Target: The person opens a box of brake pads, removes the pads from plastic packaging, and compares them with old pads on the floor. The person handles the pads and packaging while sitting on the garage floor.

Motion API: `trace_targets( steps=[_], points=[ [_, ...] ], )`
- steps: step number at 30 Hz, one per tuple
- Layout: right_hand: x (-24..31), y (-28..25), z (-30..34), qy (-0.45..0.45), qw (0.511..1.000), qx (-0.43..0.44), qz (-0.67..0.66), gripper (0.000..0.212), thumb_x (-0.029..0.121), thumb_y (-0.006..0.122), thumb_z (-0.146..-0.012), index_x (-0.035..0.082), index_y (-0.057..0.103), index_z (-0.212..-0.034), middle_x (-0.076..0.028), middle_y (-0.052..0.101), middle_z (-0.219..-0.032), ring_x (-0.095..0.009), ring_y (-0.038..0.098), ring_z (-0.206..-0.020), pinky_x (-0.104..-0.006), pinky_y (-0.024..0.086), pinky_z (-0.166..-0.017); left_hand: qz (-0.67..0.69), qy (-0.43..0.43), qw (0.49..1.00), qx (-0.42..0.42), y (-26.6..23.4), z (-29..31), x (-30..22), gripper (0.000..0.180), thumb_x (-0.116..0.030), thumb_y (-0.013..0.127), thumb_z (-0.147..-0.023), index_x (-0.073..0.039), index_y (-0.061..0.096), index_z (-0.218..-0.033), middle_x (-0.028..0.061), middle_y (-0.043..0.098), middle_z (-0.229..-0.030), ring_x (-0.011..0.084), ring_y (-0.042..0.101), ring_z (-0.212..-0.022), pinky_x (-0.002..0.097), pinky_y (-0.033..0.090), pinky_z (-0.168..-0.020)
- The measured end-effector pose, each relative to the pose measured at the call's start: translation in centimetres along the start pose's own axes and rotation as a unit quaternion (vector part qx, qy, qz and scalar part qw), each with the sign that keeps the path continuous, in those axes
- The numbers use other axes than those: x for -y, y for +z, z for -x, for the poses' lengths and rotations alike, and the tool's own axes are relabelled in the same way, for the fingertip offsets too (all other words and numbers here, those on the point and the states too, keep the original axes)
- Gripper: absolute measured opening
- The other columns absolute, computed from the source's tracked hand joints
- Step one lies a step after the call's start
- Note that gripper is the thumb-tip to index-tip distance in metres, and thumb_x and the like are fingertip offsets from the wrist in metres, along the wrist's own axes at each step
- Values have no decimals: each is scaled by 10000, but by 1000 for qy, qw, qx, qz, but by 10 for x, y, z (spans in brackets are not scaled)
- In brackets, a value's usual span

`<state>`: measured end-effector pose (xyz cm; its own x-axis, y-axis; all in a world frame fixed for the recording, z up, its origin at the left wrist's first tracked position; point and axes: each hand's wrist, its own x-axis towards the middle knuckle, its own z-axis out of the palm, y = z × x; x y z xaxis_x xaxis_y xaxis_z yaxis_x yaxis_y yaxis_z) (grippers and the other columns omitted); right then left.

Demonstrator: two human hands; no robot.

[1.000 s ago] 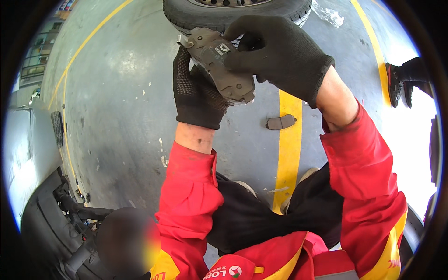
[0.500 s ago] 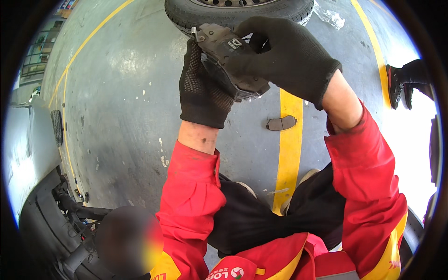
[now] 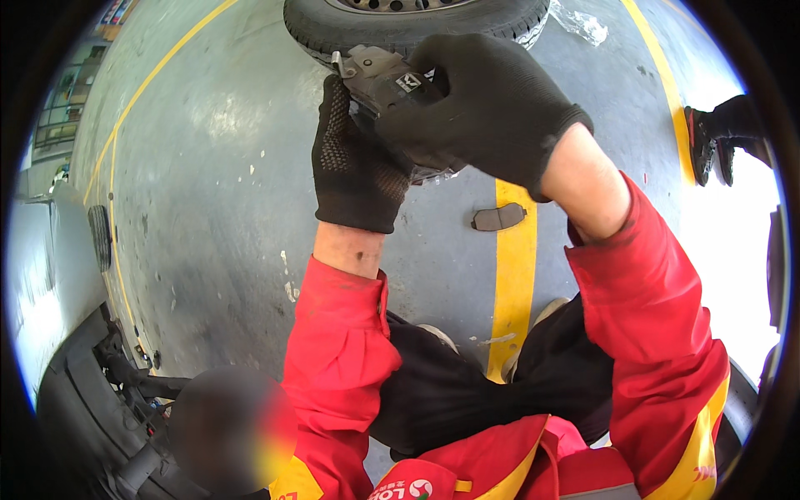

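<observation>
On the person's side of the black rubber tyre with a pierced metal wheel point(image 3: 417, 29), the black-gloved left hand point(image 3: 360, 162) grips the dark grey, flat metal-backed brake pad point(image 3: 367, 73) from beneath, and the black-gloved right hand point(image 3: 479, 108) closes over its face. A loose, grey, curved brake pad point(image 3: 498, 217) lies farther from the tyre. Good handling probably wants a steady left palm and light right-hand pressure, sparing the thin silvery clip point(image 3: 337, 62).

Dark grey brake pad point(image 3: 382, 79), white-marked, slanted between left hand point(image 3: 357, 171) and right hand point(image 3: 492, 112).
</observation>
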<state>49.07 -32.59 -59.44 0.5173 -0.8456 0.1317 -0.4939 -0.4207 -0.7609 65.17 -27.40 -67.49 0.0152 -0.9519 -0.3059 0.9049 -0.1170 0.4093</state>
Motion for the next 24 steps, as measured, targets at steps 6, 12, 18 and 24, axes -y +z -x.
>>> trace_targets(
  steps=[6, 12, 18, 24],
  points=[
    [3, -2, 1, 21, 998, 13, 55, 390, 343, 741, -745, -43, 730, -807, -232, 663, -667, -374, 702, -653, -438, 560, -658, -17, -3, 1000, -6, 4, 0, 7, 638, -545, 554, -1046, -83, 516, -1485, 132, 563, -1492, 341, 531, -1381, 524, 445, -1142],
    [14, -11, 4, 42, 998, 39, -22, 342, 316, 750, -772, -25, 740, -801, -170, 688, -636, -303, 719, -639, -391, 564, -638, 58, -53, 993, 87, -5, 3, 0, 632, -531, 513, -1058, -89, 487, -1509, 126, 551, -1507, 340, 540, -1368, 501, 445, -1143],
    [-14, -29, -3, 10, 966, 134, -220, 274, 228, 712, -907, 32, 758, -1092, -53, 714, -828, -93, 678, -755, -284, 552, -662, 72, -64, 979, 179, 6, 8, 0, 669, -580, 456, -1048, -95, 505, -1508, 133, 576, -1473, 350, 555, -1339, 512, 442, -1142],
    [-44, -26, 4, -152, 944, 145, -254, 328, 45, 598, -964, 63, 715, -1269, -102, 679, -1253, -196, 716, -1037, -312, 625, -792, 50, -30, 987, 149, 7, 12, -7, 748, -646, 432, -1023, -109, 478, -1541, 147, 562, -1473, 373, 544, -1340, 525, 430, -1155]
  ],
)
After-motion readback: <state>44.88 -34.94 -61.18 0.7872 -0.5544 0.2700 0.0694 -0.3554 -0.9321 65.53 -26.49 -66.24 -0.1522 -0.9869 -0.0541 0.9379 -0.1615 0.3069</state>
